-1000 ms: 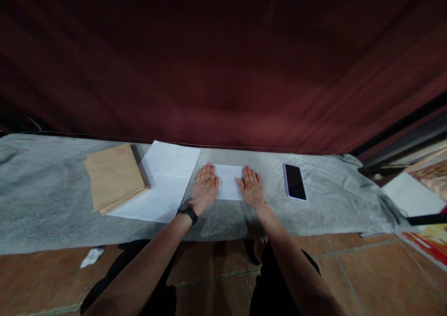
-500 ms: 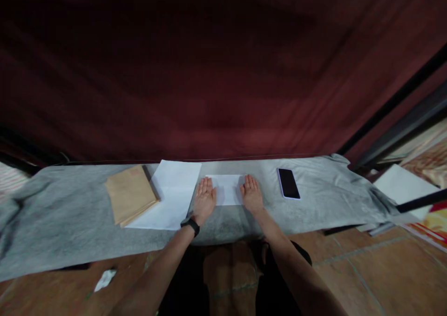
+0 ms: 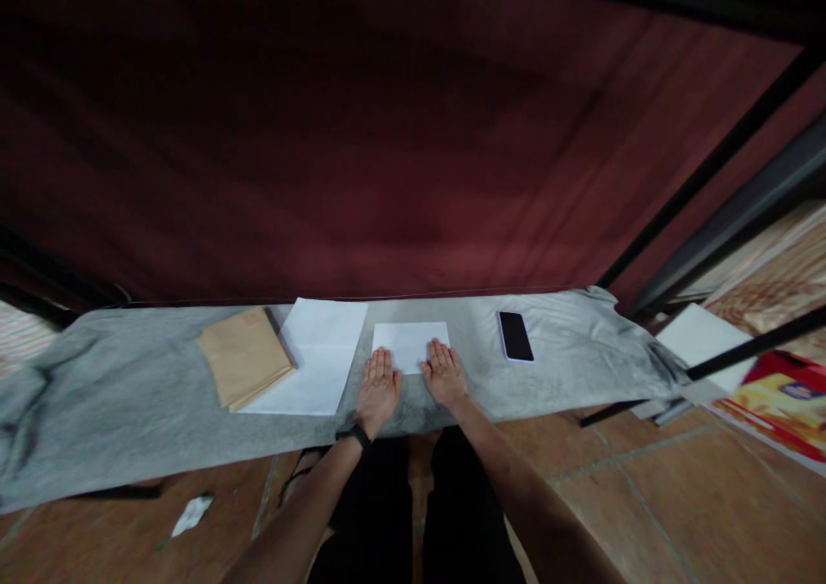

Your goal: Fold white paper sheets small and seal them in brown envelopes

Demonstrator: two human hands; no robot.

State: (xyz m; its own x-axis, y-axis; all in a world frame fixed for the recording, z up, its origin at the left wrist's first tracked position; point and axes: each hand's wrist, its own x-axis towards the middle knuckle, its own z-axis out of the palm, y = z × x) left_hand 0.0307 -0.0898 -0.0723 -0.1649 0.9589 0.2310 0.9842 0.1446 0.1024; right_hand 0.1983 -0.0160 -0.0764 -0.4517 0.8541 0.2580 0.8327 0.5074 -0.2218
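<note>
Red curtain (image 3: 387, 180) fills the upper frame in the head view; grey cloth (image 3: 142, 395) crosses below. One small sheet (image 3: 409, 336) lies at lower centre. Left hand (image 3: 379, 386) and right hand (image 3: 445, 376) lie flat at its near corners, fingers extended, neither grasping anything. Brown stack (image 3: 243, 352) overlaps larger paper (image 3: 323, 352), lower left; phone (image 3: 514, 336), right of centre.

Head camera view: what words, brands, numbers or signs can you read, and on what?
No text can be read.
Red and yellow printed panel with blue emblem: too blurred.
Stack of flat brown paper: faint mark, too small.
Small white paper rectangle, larger white sheet: no writing visible.
</note>
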